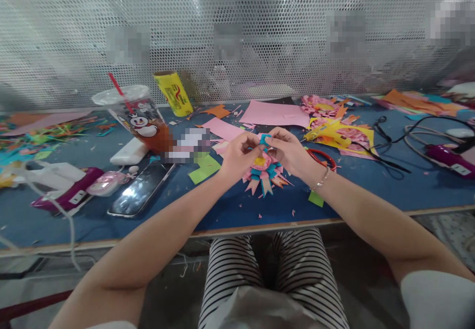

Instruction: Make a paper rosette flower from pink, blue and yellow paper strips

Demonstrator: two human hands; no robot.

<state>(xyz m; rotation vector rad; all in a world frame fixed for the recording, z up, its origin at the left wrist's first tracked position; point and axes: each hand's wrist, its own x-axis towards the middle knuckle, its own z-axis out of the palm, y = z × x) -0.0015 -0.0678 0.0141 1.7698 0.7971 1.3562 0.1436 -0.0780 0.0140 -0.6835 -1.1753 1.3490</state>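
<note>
Between my fingertips is a small blue paper strip point(264, 139), looking bent or folded. My left hand point(240, 155) is closed near its left side, thumb and forefinger pinched. On the other side my right hand point(290, 152) pinches the strip too. Right below both hands lies a layered paper flower point(266, 179) with a yellow middle and pink, blue and orange notched strips fanning out; the hands cover its upper part. Red-handled scissors point(322, 158) rest beside my right wrist, partly hidden. Light green paper point(204, 167) lies left of the flower.
A tilted-looking drink cup point(144, 121), a yellow tube point(174, 94) and a phone point(143, 188) stand or lie on the left. Pink sheets point(274, 113) lie behind my hands. A yellow glue gun point(328, 133), paper flowers point(321, 105) and black cables point(393, 138) are at right.
</note>
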